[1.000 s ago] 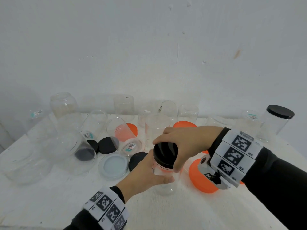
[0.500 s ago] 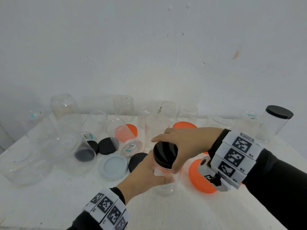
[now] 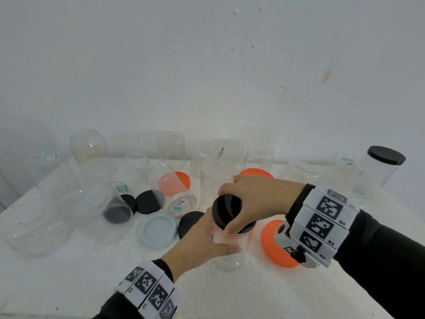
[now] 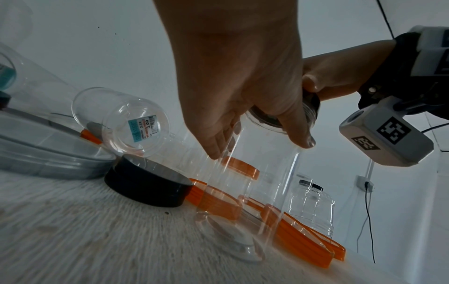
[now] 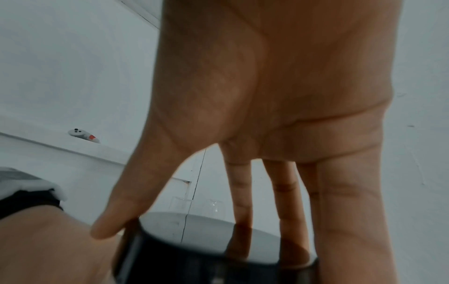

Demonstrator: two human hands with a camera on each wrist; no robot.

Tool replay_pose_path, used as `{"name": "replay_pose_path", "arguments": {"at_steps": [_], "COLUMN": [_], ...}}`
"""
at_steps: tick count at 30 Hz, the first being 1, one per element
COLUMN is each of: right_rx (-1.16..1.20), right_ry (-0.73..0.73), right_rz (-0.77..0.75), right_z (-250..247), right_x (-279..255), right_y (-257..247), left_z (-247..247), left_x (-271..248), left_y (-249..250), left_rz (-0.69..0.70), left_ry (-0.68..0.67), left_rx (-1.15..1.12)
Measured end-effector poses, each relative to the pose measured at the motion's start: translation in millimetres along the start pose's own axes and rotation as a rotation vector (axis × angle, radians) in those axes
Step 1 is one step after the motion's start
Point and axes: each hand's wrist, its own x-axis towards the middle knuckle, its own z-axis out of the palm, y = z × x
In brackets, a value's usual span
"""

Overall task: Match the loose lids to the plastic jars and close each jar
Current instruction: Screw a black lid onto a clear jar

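Observation:
A clear plastic jar point(image 3: 232, 256) point(image 4: 257, 192) stands upright near the table's front centre. My left hand point(image 3: 202, 240) point(image 4: 245, 80) grips its upper wall, thumb across the front. A black lid point(image 3: 226, 209) point(image 5: 206, 247) sits on the jar's mouth. From above, my right hand point(image 3: 250, 203) point(image 5: 267, 115) grips this lid by the rim, thumb on the near side and fingers on the far side. Loose lids lie around: black ones point(image 3: 149, 202) point(image 3: 189, 223), a clear one point(image 3: 156, 230), and orange ones point(image 3: 273, 245) point(image 3: 256, 173).
Several open clear jars stand or lie across the back and left of the white table point(image 3: 69, 279). A big jar point(image 3: 99, 210) lies on its side at the left. One jar closed with a black lid point(image 3: 383, 164) stands at the far right. A white wall rises behind.
My right hand has turned slightly on the black lid, fingers shifting around its rim. The left hand and the jar stay in place.

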Motion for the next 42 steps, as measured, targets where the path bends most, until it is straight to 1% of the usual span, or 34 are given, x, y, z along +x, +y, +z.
{"name": "replay_pose_path", "arguments": {"at_steps": [3, 5, 18, 24, 30, 32, 33, 35, 37, 39, 42], "right_rx": [0.017, 0.031, -0.012, -0.017, -0.039, -0.041, -0.032, 0.001, 0.026, 0.02, 0.013], "right_ry": [-0.068, -0.086, -0.001, 0.036, 0.154, 0.132, 0.099, 0.006, -0.049, -0.049, -0.031], "right_rz": [-0.066, -0.11, -0.175, -0.147, -0.013, 0.005, 0.0, -0.047, -0.102, -0.134, -0.139], "right_z": [-4, -7, -4, -1, 12, 12, 10, 2, -4, -7, -7], "right_x": [-4, -5, -11, -11, -10, -10, -10, -10, -10, -10, -8], "right_y": [0, 0, 3, 1, -3, -3, -4, -3, -3, -4, -3], "left_z": [0, 0, 0, 0, 0, 1, 2, 3, 3, 3, 4], "left_x": [0, -1, 0, -1, -2, -3, -3, -3, -3, -3, -2], "left_y": [-1, -1, -2, 0, 2, 2, 1, -1, -2, -3, -4], "left_rz": [0.012, 0.015, -0.005, 0.004, 0.015, 0.02, 0.017, 0.013, 0.008, 0.004, -0.001], "left_ry": [0.005, 0.003, -0.002, 0.012, 0.022, 0.024, 0.029, 0.036, 0.037, 0.037, 0.037], "left_rx": [-0.007, -0.016, -0.018, 0.007, 0.031, 0.022, 0.013, 0.003, 0.002, 0.0, -0.001]}}
